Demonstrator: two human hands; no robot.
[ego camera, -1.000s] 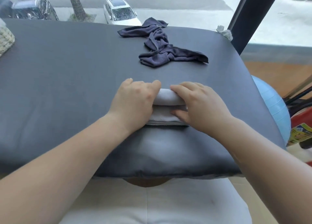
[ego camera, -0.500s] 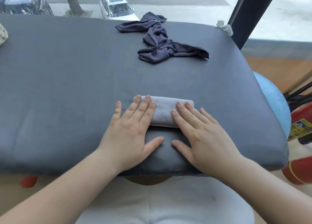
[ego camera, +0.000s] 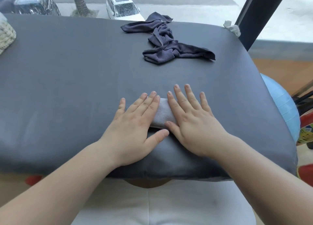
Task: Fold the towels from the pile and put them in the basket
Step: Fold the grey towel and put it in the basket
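A small folded light-grey towel (ego camera: 163, 113) lies on the dark grey padded table (ego camera: 67, 89), near the front edge. My left hand (ego camera: 135, 124) presses flat on its left part with straight fingers. My right hand (ego camera: 191, 118) lies flat over its right part, fingers spread. Only a narrow strip of the towel shows between the two hands. A crumpled dark navy towel (ego camera: 166, 43) lies at the far side of the table, well beyond my fingertips. A woven cream basket (ego camera: 6, 36) peeks in at the far left edge.
A blue exercise ball (ego camera: 281, 109) sits off the table's right side, with colourful items below it. A black post (ego camera: 257, 16) rises at the far right corner beside a crumpled white scrap (ego camera: 232, 28). A window lies behind the table.
A second ago both hands gripped the towel while folding it. They then flattened on top of it and have now slid further forward and closer together, covering more of it.
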